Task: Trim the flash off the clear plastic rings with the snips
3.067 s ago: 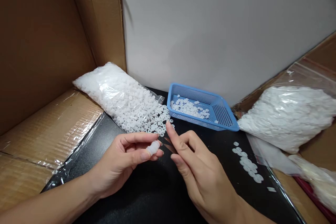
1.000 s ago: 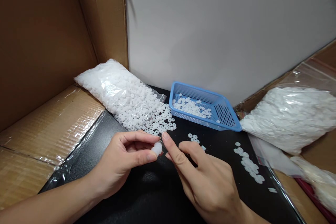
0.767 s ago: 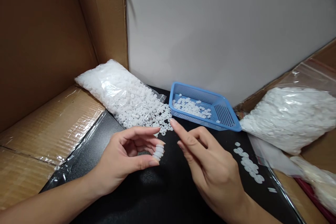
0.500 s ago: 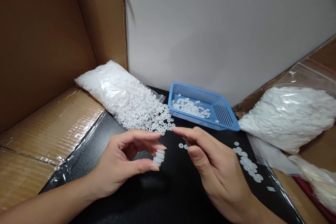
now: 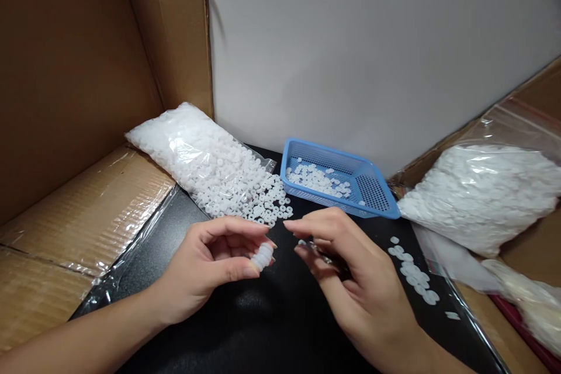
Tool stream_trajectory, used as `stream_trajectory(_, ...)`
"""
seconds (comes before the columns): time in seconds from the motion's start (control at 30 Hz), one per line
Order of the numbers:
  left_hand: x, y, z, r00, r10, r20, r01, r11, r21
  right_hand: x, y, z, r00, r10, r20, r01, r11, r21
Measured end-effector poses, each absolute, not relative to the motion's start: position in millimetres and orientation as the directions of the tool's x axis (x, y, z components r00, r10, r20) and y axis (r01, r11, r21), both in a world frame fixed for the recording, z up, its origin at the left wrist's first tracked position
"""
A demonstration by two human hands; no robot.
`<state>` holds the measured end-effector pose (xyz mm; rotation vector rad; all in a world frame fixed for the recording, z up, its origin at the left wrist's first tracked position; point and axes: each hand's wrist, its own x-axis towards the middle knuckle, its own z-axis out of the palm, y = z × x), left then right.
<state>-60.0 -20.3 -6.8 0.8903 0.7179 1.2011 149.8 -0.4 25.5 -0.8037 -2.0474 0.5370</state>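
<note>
A head-worn camera is looking forward and down over both forearms (image 5: pixel 127 311). It is viewing the hands (image 5: pixel 201 269) from close by, at lower center, and taking in the dark surface (image 5: pixel 263 327) around them, with a blue basket (image 5: pixel 337 201) and pale wall (image 5: pixel 372 58) standing farther back.

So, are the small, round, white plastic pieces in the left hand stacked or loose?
Stacked: the left hand holds the pieces as one short, slanting, ridged column.
</note>
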Motion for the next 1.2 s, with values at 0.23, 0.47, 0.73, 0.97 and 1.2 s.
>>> stream_trajectory(0.23, -55.4, -19.8, -7.6, 0.321, 0.945, -0.067, -0.540, 0.241, 0.806, 143.3, -4.5, 15.6, -0.456, 0.702, 0.547, 0.164, 0.670, -0.724)
stream_trajectory(0.47, -50.9, -20.5, -9.7, 0.443, 0.888, -0.121, -0.573, 0.384, 0.724, 137.0, -0.4, 8.0, -0.491, 0.716, 0.497, 0.084, 0.606, -0.791)
stream_trajectory(0.73, -50.2, -21.5, -8.1, 0.535, 0.837, -0.113, -0.615, 0.478, 0.627, 134.2, -0.3, 8.5, -0.509, 0.747, 0.429, 0.081, 0.537, -0.840)
stream_trajectory(0.97, -53.6, -22.5, -7.9, 0.538, 0.834, -0.124, -0.617, 0.489, 0.617, 133.0, 0.0, 6.2, -0.512, 0.756, 0.407, 0.036, 0.493, -0.869)
stream_trajectory(1.2, -53.6, -21.2, -10.1, 0.571, 0.820, -0.020, -0.661, 0.475, 0.581, 132.7, -1.1, 5.9, -0.509, 0.783, 0.357, 0.044, 0.438, -0.898)
